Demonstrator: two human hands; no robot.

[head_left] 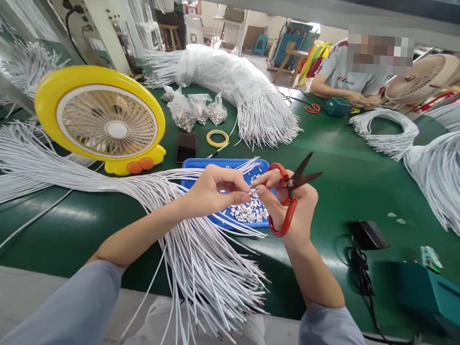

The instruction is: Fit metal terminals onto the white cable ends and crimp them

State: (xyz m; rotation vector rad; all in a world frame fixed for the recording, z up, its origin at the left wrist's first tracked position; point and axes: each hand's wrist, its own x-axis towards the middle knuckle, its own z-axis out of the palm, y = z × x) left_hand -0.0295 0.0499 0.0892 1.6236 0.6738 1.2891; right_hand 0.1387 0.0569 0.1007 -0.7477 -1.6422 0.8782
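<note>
My left hand (215, 190) is closed in a pinch over a blue tray (193, 163), gripping what looks like a white cable's end. Red-handled scissors (290, 183) hang on my right hand (300, 209), their dark blades spread and pointing up and away. The thumb and fingertips of that hand also pinch at the same small spot, where a tiny piece is too small to name. Many small silvery metal terminals (251, 211) lie in the tray. A thick bundle of white cables (204, 260) passes under my left forearm, its loose ends fanning toward my lap.
A yellow fan (100, 118) stands at left. Behind the tray are a phone (186, 147), yellow tape (217, 138), bags of metal parts (195, 108) and a wrapped cable bundle (228, 78). At right are a black adapter (369, 235) and a green device (436, 297). A co-worker (346, 81) sits opposite.
</note>
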